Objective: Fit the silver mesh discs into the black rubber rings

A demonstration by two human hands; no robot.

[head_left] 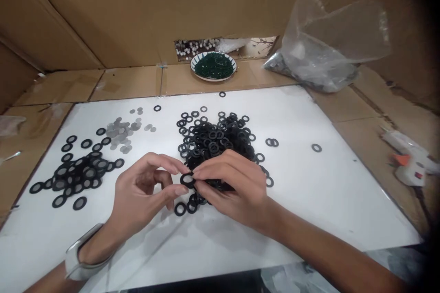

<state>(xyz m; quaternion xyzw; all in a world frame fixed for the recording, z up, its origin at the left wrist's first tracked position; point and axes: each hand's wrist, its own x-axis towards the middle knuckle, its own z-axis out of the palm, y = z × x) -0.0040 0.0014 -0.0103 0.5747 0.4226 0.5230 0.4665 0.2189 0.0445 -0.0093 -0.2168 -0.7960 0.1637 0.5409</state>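
Between my hands, above the near edge of a heap of black rings (220, 139), is a single black ring washer (183, 180) with an open centre. My right hand (235, 181) pinches its right side between thumb and fingers. The thumb and index fingertip of my left hand (144, 192) close on its lower and upper edges. To the left lies a second pile of black rings (80, 171), many with grey discs in their centres. Loose grey round discs (122, 131) are scattered behind that pile. Part of the heap is hidden behind my right hand.
The white board (309, 210) lies between cardboard walls. A plate (193, 71) of dark green bits stands at the back, beside a clear plastic bag (319, 59) with grey contents. At right is a white glue gun (410, 165) with a cord. Stray rings (313, 147) lie right of the heap.
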